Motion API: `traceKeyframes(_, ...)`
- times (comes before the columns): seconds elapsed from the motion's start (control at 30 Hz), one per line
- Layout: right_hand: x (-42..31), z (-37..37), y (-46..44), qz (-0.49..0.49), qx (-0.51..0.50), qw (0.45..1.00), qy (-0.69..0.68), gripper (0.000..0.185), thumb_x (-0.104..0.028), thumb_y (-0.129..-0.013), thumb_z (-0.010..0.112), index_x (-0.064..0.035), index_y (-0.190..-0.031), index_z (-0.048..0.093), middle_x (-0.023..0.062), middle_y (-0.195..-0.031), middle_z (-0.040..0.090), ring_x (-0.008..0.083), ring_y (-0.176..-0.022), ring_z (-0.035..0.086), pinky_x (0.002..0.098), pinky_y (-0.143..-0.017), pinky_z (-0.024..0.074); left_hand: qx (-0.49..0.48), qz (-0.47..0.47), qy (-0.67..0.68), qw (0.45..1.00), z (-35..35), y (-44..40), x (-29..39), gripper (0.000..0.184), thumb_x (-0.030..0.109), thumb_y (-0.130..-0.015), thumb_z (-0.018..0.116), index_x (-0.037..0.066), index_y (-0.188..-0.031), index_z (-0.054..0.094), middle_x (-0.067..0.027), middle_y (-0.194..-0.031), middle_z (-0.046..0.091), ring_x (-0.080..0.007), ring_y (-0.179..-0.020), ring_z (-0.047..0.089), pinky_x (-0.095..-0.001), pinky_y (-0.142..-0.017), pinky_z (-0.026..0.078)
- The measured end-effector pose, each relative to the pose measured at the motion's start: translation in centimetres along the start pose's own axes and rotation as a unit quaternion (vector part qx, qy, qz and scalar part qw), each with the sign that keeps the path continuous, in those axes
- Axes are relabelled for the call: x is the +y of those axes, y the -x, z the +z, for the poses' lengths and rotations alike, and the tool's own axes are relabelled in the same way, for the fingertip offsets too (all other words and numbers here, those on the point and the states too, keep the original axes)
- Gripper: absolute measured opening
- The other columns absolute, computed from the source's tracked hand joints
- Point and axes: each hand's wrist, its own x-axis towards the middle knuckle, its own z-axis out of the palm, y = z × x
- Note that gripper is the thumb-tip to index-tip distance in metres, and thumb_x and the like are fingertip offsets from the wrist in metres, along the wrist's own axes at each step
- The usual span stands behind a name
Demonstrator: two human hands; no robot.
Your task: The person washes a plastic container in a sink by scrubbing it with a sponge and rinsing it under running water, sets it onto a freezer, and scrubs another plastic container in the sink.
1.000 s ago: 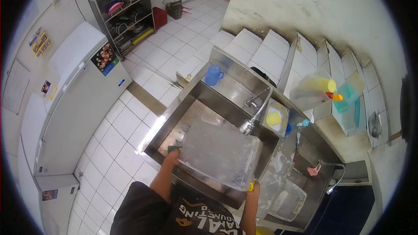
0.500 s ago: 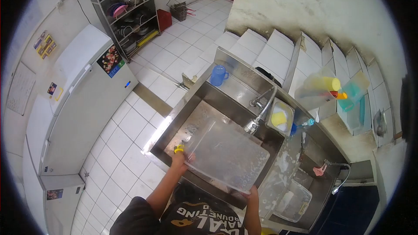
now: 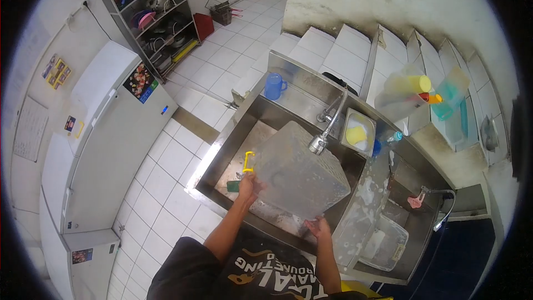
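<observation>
A large translucent plastic bin (image 3: 300, 175) is tilted over the left sink basin (image 3: 208, 183), its perforated side facing the faucet side. Near its left end a yellow handle (image 3: 249, 161) sticks out. My left hand (image 3: 248, 188) grips the bin's left edge, fingers partly hidden by the plastic. At the near right corner, my right hand (image 3: 318, 226) holds the rim between thumb and fingers. A dark green scouring pad (image 3: 233, 186) lies on the basin floor beside my left hand. The spray faucet (image 3: 318, 144) hangs right over the bin's far edge.
Behind the basin stand a blue mug (image 3: 273, 86) and a steel tray (image 3: 359, 133) with a yellow sponge (image 3: 356, 133). A second basin on the right holds a clear container (image 3: 386, 247). Stairs (image 3: 347, 55) rise behind, and a white chest freezer (image 3: 119, 150) stands left.
The bin has turned and tilted, so its perforated right side now shows. Its yellow handle has swung outward, and the green pad has come into view. Both hands keep hold of the bin.
</observation>
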Motion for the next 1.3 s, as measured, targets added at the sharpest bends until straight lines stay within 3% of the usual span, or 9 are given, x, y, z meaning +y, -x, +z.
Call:
traceKeyframes(0.1,0.0,0.7,0.1,0.044,0.025,0.999,0.001,0.052,-0.017,-0.093,0.046,-0.0009,-0.140,0.028,0.0289,-0.141,0.031,0.0448,-0.129,0.037,0.0571,-0.102,0.0404,-0.005,-0.022,-0.016,1.000,-0.1,-0.7,-0.1,0.009,0.018,-0.095,0.052,0.013,-0.102,0.052,-0.0035,-0.072,0.055,-0.0206,-0.053,0.054,-0.0438,-0.060,0.053)
traceKeyframes(0.17,-0.8,2.0,2.2,0.002,-0.013,0.997,0.082,0.070,-0.032,-0.098,0.041,-0.0007,-0.150,0.004,0.0262,-0.154,0.010,0.0432,-0.140,0.022,0.0573,-0.107,0.0344,-0.025,-0.027,-0.019,0.999,-0.4,-0.5,0.4,0.009,0.018,-0.094,0.053,0.013,-0.101,0.052,-0.0029,-0.069,0.054,-0.0197,-0.053,0.055,-0.0433,-0.059,0.053)
traceKeyframes(0.27,-2.7,3.3,2.7,0.016,0.057,0.996,-0.065,0.080,-0.047,-0.096,0.040,-0.0036,-0.151,0.002,0.0258,-0.155,0.008,0.0434,-0.141,0.019,0.0585,-0.108,0.0302,-0.046,-0.034,-0.046,0.997,0.6,1.1,1.6,0.010,0.019,-0.094,0.054,0.013,-0.102,0.052,-0.0021,-0.065,0.052,-0.0184,-0.052,0.055,-0.0413,-0.055,0.053)
traceKeyframes(0.4,-2.7,3.5,4.0,-0.065,0.056,0.996,0.001,0.087,-0.055,-0.090,0.040,-0.0043,-0.151,0.003,0.0292,-0.153,0.004,0.0452,-0.143,0.010,0.0593,-0.112,0.0203,-0.098,0.006,-0.127,0.987,1.6,1.9,2.6,0.013,0.018,-0.093,0.056,0.010,-0.103,0.053,-0.0024,-0.064,0.052,-0.0173,-0.050,0.055,-0.0382,-0.049,0.054)
traceKeyframes(0.5,-2.8,1.5,2.8,-0.039,0.127,0.989,-0.068,0.082,-0.059,-0.089,0.040,-0.0097,-0.150,0.015,0.0256,-0.151,0.020,0.0453,-0.140,0.021,0.0625,-0.108,0.0238,-0.104,0.029,-0.223,0.969,3.5,3.1,3.1,0.018,0.016,-0.093,0.057,0.007,-0.108,0.054,-0.0018,-0.064,0.052,-0.0157,-0.051,0.056,-0.0382,-0.049,0.055)
traceKeyframes(0.8,-0.3,0.7,4.8,-0.044,-0.045,0.989,0.135,0.062,-0.055,-0.086,0.051,-0.0097,-0.129,0.053,0.0113,-0.118,0.060,0.0363,-0.104,0.058,0.0577,-0.085,0.0467,-0.182,0.040,-0.360,0.914,6.4,11.3,-0.1,0.032,0.017,-0.093,0.061,0.002,-0.120,0.054,-0.0016,-0.080,0.060,-0.0093,-0.058,0.057,-0.0256,-0.051,0.046)
traceKeyframes(0.97,-2.8,3.6,8.3,-0.185,-0.102,0.958,0.195,0.056,-0.047,-0.094,0.046,-0.0045,-0.130,0.049,0.0126,-0.116,0.059,0.0257,-0.103,0.060,0.0402,-0.092,0.0494,-0.195,0.043,-0.332,0.922,5.8,12.7,-0.5,0.033,0.017,-0.095,0.059,0.002,-0.124,0.052,-0.0003,-0.082,0.059,-0.0078,-0.065,0.057,-0.0261,-0.056,0.049)
traceKeyframes(1.1,-7.9,14.1,15.2,-0.180,-0.087,0.975,0.092,0.058,-0.047,-0.095,0.046,-0.0021,-0.131,0.047,0.0140,-0.122,0.057,0.0268,-0.107,0.059,0.0413,-0.091,0.0495,-0.208,-0.023,-0.283,0.936,3.9,12.3,-0.8,0.036,0.018,-0.095,0.060,0.003,-0.126,0.050,-0.0022,-0.088,0.061,-0.0103,-0.069,0.060,-0.0269,-0.061,0.052)
traceKeyframes(1.3,-7.8,16.4,15.5,-0.281,-0.006,0.895,0.346,0.063,-0.051,-0.095,0.045,-0.0017,-0.134,0.045,0.0133,-0.127,0.053,0.0293,-0.115,0.053,0.0392,-0.099,0.0425,-0.152,-0.101,-0.250,0.951,3.2,11.5,0.1,0.044,0.015,-0.093,0.061,0.007,-0.132,0.043,-0.0085,-0.096,0.065,-0.0203,-0.078,0.068,-0.0353,-0.067,0.058)
